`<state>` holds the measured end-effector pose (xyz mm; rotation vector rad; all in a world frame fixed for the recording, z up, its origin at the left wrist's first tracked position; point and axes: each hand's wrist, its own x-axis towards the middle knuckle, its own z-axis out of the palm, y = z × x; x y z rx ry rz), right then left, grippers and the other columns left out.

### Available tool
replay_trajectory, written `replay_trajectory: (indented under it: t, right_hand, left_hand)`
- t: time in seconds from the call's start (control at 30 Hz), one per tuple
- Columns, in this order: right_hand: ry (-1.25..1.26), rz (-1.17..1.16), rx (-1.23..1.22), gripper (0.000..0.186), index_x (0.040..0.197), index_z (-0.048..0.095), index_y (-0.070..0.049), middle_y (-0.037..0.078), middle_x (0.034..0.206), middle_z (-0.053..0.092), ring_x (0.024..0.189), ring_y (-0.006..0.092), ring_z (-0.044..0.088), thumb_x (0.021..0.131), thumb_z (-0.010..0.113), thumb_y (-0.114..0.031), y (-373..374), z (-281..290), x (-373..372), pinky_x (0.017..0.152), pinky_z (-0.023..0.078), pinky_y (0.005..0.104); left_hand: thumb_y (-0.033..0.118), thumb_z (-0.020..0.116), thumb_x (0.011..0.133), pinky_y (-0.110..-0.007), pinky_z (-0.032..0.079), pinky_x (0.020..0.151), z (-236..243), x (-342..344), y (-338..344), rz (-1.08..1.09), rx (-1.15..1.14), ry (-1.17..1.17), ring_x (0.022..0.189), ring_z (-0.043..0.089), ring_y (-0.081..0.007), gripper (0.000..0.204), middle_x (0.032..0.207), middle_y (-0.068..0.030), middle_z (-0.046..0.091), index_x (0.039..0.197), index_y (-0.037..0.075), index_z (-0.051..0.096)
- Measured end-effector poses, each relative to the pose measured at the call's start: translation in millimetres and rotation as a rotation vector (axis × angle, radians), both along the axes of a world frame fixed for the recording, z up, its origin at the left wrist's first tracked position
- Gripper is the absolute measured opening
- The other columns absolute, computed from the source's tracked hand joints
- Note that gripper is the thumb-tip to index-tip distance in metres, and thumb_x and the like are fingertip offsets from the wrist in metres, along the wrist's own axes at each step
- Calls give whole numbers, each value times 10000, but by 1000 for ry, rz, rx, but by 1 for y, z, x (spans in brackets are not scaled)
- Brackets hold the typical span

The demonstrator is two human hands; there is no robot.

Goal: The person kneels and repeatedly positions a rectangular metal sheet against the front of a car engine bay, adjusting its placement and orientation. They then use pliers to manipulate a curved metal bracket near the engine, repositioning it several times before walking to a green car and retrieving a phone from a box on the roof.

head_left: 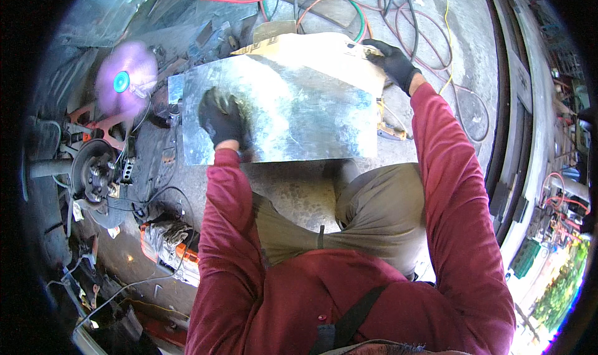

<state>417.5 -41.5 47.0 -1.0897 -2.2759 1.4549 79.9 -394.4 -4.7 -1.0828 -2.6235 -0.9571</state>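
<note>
A shiny metal sheet spans the area above my lap. My gloved left hand lies palm down on its left part, fingers loosely laid on the surface. Behind the sheet a pale cardboard piece with cut edges overlaps or lies under it. My gloved right hand grips this cardboard at its upper right corner; the fingertips are partly hidden in glare. A tool with a yellow body shows just past the sheet's right edge.
Red, green and dark hoses loop over the concrete floor. At left are a spinning purple fan, a brake disc and an orange object piled with cloth. A long dark rail runs along the right.
</note>
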Motion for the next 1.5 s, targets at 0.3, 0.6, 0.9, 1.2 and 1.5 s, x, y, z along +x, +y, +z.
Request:
replay_trajectory:
  t: [0.3,0.6,0.9,1.2,1.5]
  right_hand:
    - [227,-168,-540,411,1387,612,-8,104,1261,714,1149,188,683,986,613,-98,15,-22,47,1024,536,344]
    - [195,-19,-523,409,1389,633,-18,71,1284,705,1122,140,658,986,669,-74,-4,-4,36,1012,521,300]
    - [38,-18,-78,408,1372,715,-118,50,1201,762,1044,148,695,970,755,-173,-11,0,-10,972,547,296]
    - [-124,-269,74,532,1370,682,-70,223,1296,716,1166,316,703,933,795,-353,0,-16,8,1002,550,397]
    - [-320,-308,-313,417,1112,771,-18,95,874,750,694,184,677,874,862,-348,-16,-29,14,642,557,390]
  left_hand:
    - [242,701,1020,-354,565,882,18,90,47,-185,364,-1001,962,718,-277,312,1092,-165,761,1245,26,693]
    - [397,581,1097,-411,593,862,45,79,124,-166,920,-1582,1042,703,-269,406,1195,-68,670,1372,99,597]
    - [458,698,1017,-345,586,702,72,15,87,5,801,-1351,803,721,-198,415,966,-81,714,1185,79,679]
    - [247,657,1042,-346,572,582,19,-13,43,164,557,-1437,681,702,-219,233,920,-101,760,1189,70,695]
    - [289,665,1043,-342,546,601,5,-28,46,155,361,-1452,695,687,-203,202,962,-63,766,1142,113,676]
